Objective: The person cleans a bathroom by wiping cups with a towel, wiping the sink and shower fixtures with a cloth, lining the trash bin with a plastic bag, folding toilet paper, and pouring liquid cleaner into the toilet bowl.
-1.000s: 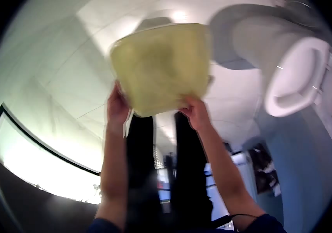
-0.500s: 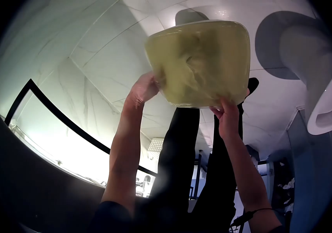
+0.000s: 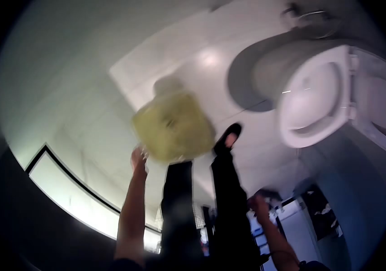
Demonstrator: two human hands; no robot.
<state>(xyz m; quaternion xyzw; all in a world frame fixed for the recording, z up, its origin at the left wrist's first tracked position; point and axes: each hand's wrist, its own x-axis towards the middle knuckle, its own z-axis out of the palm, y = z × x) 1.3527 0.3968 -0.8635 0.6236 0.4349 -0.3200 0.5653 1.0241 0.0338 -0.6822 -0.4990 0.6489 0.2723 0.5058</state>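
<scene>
A yellow-green, rounded-square bin (image 3: 175, 128), which seems to be covered by a thin translucent bag, is in front of my legs above the pale floor. Motion blurs its outline, and I cannot tell whether it stands on the floor. My left hand (image 3: 138, 158) is at the bin's lower left edge. Its fingers are smeared, so their grip on the edge is unclear. Away from the bin, beyond my right leg, is my right hand (image 3: 260, 208), also blurred. A dark object shows just behind that hand; whether they touch is unclear.
A white toilet (image 3: 313, 101) with its lid raised stands to the right. My shoe (image 3: 229, 137) is on the tiled floor (image 3: 193, 67) between bin and toilet. A black-framed glass panel (image 3: 82, 192) is at lower left, and a blue-grey wall (image 3: 360, 189) at right.
My right hand has left the bin's edge and moved down toward me. The bin appears smaller and lower left, with my left hand still at its side. The view has swung toward the toilet.
</scene>
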